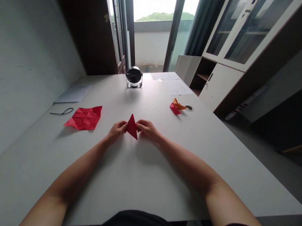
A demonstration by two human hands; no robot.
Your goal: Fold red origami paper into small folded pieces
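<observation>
Between my two hands, just above the white table (142, 171), is a folded piece of red origami paper (132, 127) with pointed ends at top and bottom. My left hand (118, 130) pinches its left edge, thumb on the near face. My right hand (146, 127) is closed at its right edge, the thumb and fingers pressed together there. To the left lies a creased, unfolded sheet of red paper (85, 117) with a grid of fold lines. Farther right sit two folded paper figures, one orange (179, 105) and one red (175, 109).
A small round black device on a metal stand (134, 76) stands at the table's far side. A black cable tie loop (65, 111) and pale papers (72, 93) lie by the left wall. More white sheets (175, 86) rest at the back right, near a cable hole (189, 108).
</observation>
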